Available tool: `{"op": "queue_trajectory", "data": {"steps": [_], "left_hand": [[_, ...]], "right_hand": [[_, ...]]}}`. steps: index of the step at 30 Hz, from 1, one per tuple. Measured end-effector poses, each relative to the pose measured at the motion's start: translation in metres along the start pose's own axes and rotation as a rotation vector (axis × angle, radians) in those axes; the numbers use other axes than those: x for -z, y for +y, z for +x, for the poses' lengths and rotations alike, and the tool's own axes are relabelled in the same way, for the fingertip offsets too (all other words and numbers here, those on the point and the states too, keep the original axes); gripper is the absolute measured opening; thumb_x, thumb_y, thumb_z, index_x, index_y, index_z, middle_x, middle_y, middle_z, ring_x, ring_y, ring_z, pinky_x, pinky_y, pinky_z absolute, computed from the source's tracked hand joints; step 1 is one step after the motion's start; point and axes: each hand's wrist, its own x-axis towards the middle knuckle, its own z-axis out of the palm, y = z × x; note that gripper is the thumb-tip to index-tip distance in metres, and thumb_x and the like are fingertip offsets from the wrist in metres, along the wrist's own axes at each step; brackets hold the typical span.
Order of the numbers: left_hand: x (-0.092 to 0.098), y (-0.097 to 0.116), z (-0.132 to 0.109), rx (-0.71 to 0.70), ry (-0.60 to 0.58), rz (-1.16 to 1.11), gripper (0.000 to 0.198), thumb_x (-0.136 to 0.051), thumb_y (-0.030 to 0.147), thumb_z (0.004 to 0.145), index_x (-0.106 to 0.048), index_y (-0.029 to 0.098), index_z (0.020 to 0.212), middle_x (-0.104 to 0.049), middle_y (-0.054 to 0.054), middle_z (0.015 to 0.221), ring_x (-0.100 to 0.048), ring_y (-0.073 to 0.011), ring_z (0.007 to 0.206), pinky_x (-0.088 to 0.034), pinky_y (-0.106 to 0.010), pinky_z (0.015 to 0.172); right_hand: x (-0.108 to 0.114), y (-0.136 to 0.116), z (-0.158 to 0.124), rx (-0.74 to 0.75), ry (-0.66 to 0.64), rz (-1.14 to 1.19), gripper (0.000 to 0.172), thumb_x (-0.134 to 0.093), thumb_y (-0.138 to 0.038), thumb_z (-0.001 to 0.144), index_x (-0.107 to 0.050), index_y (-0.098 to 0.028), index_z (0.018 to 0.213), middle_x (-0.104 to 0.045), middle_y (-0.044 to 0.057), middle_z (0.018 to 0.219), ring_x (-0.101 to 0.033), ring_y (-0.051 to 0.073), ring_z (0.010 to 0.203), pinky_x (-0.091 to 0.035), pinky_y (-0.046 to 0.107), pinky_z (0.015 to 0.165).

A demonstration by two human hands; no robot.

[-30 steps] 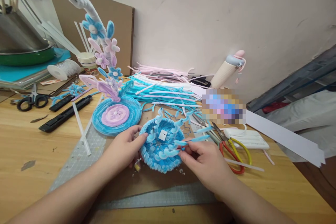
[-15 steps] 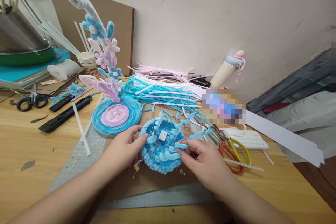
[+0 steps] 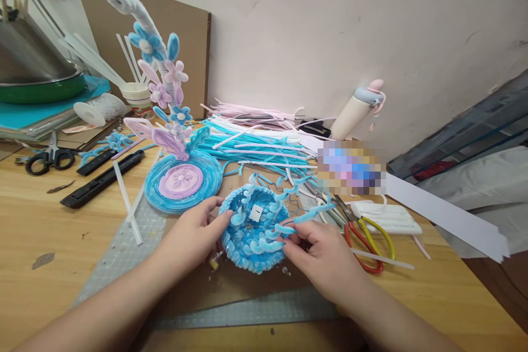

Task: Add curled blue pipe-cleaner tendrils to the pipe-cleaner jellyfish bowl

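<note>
A blue fuzzy bowl-shaped piece (image 3: pixel 253 261) made of pipe cleaners is tilted so that its hollow inside faces me, with a small white square (image 3: pixel 256 213) in it. My left hand (image 3: pixel 202 228) grips its left rim, thumb on the edge and fingers behind. My right hand (image 3: pixel 315 245) pinches a curled blue pipe cleaner (image 3: pixel 268 245) at the bowl's right side. Several more coiled strands stick out from the bowl. Behind it stands a pipe-cleaner flower stem (image 3: pixel 159 60) on a round blue base (image 3: pixel 154 181) with a pink centre.
Blue pipe cleaners (image 3: pixel 256 146) lie in a heap at the back. Red-and-yellow-handled pliers (image 3: pixel 377 242) rest at the right, near a white box-like object (image 3: pixel 388 219). Black scissors (image 3: pixel 51 159) and a black utility knife (image 3: pixel 103 179) lie left. A bottle (image 3: pixel 355 113) stands by the wall.
Almost nothing differs. Both hands keep their places on the blue bowl and the curled strand, with only a very slight shift of the right fingers.
</note>
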Motion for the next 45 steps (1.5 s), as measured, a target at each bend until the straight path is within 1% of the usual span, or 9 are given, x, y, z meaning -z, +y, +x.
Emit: {"op": "queue_trajectory", "data": {"steps": [4,9,15,19,25,32,34,40,45], "left_hand": [[0.0,0.001,0.001,-0.006,-0.003,0.001,0.036,-0.051,0.043,0.085,-0.052,0.02,0.112,-0.054,0.011,0.04,-0.052,-0.0117,0.034,-0.039,-0.018,0.034],[0.001,0.0,0.0,-0.014,0.002,0.015,0.036,-0.05,0.044,0.086,-0.053,0.02,0.112,-0.053,0.011,0.039,-0.052,-0.0123,0.034,-0.039,-0.019,0.034],[0.001,-0.002,-0.001,-0.021,0.007,0.027,0.036,-0.05,0.044,0.086,-0.053,0.021,0.113,-0.051,0.011,0.039,-0.052,-0.0125,0.035,-0.04,-0.02,0.036],[0.0,-0.001,0.001,-0.019,0.004,0.046,0.037,-0.049,0.045,0.086,-0.052,0.02,0.113,-0.051,0.011,0.038,-0.053,-0.0137,0.035,-0.04,-0.021,0.037],[0.003,-0.002,0.0,-0.016,-0.003,0.126,0.047,-0.047,0.054,0.085,-0.05,0.02,0.118,-0.06,0.006,0.045,-0.061,-0.0203,0.043,-0.044,-0.027,0.044],[0.01,0.004,-0.006,-0.112,0.193,0.338,0.043,-0.044,0.059,0.086,-0.053,0.027,0.114,-0.063,0.002,0.069,-0.06,-0.0245,0.068,-0.04,-0.033,0.062],[0.01,0.005,-0.007,-0.139,0.227,0.374,0.043,-0.042,0.058,0.088,-0.052,0.027,0.115,-0.061,0.002,0.069,-0.059,-0.0238,0.067,-0.039,-0.033,0.061],[0.007,0.001,-0.006,-0.2,0.28,0.218,0.036,-0.046,0.052,0.089,-0.053,0.026,0.114,-0.054,0.005,0.06,-0.055,-0.0201,0.058,-0.037,-0.028,0.054],[0.006,-0.006,-0.001,-0.244,0.25,0.14,0.029,-0.046,0.041,0.09,-0.053,0.024,0.112,-0.055,0.004,0.068,-0.055,-0.0179,0.064,-0.04,-0.027,0.057]], "right_hand": [[0.001,-0.002,0.0,0.004,0.0,0.008,0.025,-0.055,-0.028,0.08,-0.055,-0.02,0.057,-0.048,-0.005,0.048,-0.044,0.012,0.047,-0.03,0.024,0.049],[0.001,-0.001,-0.001,0.0,-0.005,0.014,0.027,-0.054,-0.025,0.079,-0.049,-0.02,0.053,-0.047,-0.005,0.047,-0.043,0.011,0.046,-0.03,0.023,0.048],[0.001,-0.002,-0.002,0.01,0.011,0.011,0.025,-0.056,-0.026,0.079,-0.054,-0.02,0.055,-0.049,-0.005,0.048,-0.045,0.011,0.047,-0.031,0.023,0.048],[0.003,-0.002,-0.002,0.008,0.007,0.014,0.019,-0.056,-0.027,0.08,-0.063,-0.02,0.064,-0.052,-0.005,0.049,-0.046,0.012,0.047,-0.031,0.023,0.048],[0.002,0.0,-0.001,0.0,-0.004,0.027,0.016,-0.056,-0.027,0.08,-0.071,-0.021,0.08,-0.06,-0.003,0.054,-0.052,0.013,0.05,-0.035,0.024,0.049],[0.003,-0.002,-0.001,0.016,0.017,0.025,0.018,-0.057,-0.024,0.081,-0.063,-0.02,0.064,-0.056,-0.004,0.051,-0.051,0.012,0.048,-0.035,0.022,0.048],[0.003,-0.002,-0.001,0.02,0.018,0.029,0.019,-0.057,-0.024,0.081,-0.061,-0.02,0.062,-0.056,-0.004,0.051,-0.051,0.012,0.048,-0.035,0.022,0.048],[0.003,-0.002,-0.001,0.022,0.023,0.02,0.018,-0.057,-0.024,0.081,-0.061,-0.02,0.064,-0.056,-0.004,0.051,-0.049,0.012,0.047,-0.034,0.022,0.047],[0.004,-0.003,-0.001,0.02,0.024,0.022,0.018,-0.057,-0.024,0.081,-0.061,-0.02,0.063,-0.055,-0.004,0.05,-0.048,0.012,0.047,-0.034,0.022,0.047]]}}
